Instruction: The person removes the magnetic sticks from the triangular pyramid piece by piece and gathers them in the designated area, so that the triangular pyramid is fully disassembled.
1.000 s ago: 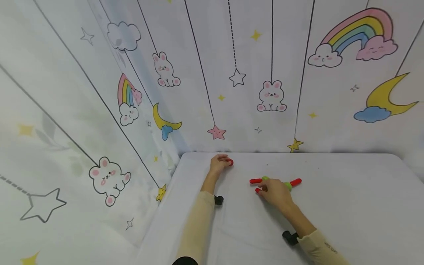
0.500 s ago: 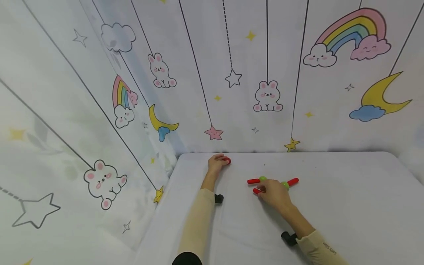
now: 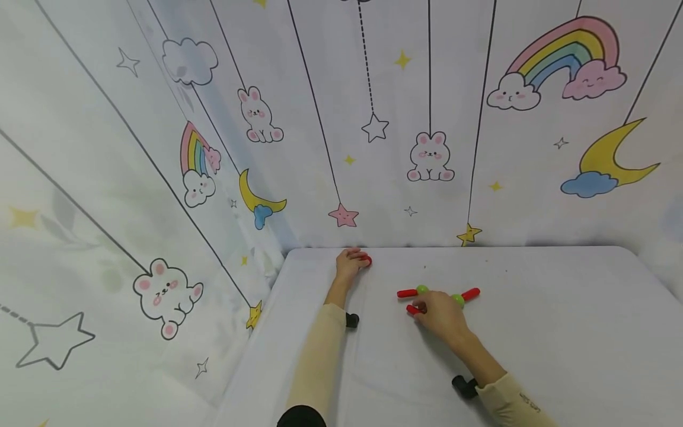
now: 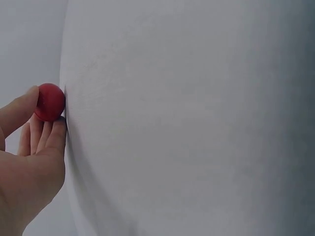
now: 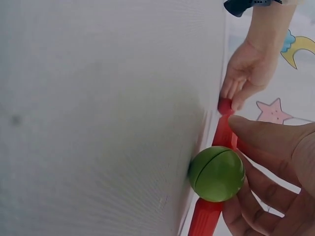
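Note:
At the back left of the white table (image 3: 560,344), my left hand (image 3: 348,264) pinches a red ball (image 4: 50,102) between thumb and fingers. The ball sits against the tabletop in the left wrist view. My right hand (image 3: 441,311) is near the table's middle, its thumb and fingers on a red ribbed rod (image 5: 224,132). Close by lies a grooved green ball (image 5: 216,173), with another red rod (image 5: 204,216) on its far side. In the head view, red rods (image 3: 407,293) and green balls (image 3: 458,300) show on both sides of my right hand, which partly hides them.
A white curtain (image 3: 395,196) printed with rabbits, stars and rainbows hangs behind the table and along its left. A black wrist camera (image 3: 464,387) sits on the right forearm and another black camera (image 3: 352,321) on the left.
The head view has shifted a little, so everything sits slightly further left. Both hands keep their hold and have barely moved.

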`<act>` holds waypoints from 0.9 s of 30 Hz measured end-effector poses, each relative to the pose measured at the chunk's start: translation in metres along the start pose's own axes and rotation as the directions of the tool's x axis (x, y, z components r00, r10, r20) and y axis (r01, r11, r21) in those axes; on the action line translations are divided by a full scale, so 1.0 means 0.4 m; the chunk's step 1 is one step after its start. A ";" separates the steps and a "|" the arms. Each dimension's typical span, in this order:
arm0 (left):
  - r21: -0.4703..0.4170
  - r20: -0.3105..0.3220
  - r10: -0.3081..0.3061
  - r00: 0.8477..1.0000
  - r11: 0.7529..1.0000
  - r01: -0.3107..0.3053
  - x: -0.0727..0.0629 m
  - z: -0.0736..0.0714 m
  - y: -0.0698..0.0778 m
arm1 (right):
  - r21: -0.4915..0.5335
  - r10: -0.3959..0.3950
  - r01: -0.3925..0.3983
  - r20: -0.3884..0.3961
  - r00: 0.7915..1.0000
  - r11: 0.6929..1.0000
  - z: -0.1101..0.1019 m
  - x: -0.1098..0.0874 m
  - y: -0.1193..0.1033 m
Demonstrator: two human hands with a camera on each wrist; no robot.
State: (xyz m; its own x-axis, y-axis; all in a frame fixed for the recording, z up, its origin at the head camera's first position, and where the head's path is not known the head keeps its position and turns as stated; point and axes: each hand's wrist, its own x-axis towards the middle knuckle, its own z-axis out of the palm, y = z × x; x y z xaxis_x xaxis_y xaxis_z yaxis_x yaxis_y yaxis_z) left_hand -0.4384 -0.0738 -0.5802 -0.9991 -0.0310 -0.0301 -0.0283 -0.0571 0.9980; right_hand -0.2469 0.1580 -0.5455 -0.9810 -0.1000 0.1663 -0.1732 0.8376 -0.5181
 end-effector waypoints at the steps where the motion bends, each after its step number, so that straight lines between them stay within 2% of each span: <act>1: 0.001 -0.001 -0.005 1.000 1.000 0.005 0.001 -0.001 0.001 | 0.005 -0.003 0.003 -0.001 1.000 1.000 0.000 0.000 0.001; 15: 0.032 0.004 -0.025 1.000 0.999 0.025 0.002 -0.004 0.014 | 0.031 0.026 -0.026 0.004 1.000 0.999 -0.010 -0.001 0.009; 27: 0.044 0.010 -0.017 1.000 0.999 0.016 -0.001 -0.002 0.015 | 0.041 0.017 -0.017 -0.008 1.000 0.999 -0.018 -0.005 0.012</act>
State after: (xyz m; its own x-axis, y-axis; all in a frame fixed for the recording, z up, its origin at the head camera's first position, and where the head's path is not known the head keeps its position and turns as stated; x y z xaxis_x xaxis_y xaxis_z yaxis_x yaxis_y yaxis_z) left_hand -0.4383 -0.0750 -0.5744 -0.9987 -0.0203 -0.0464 -0.0462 -0.0136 0.9988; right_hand -0.2450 0.1660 -0.5421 -0.9831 -0.0815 0.1641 -0.1604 0.8162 -0.5550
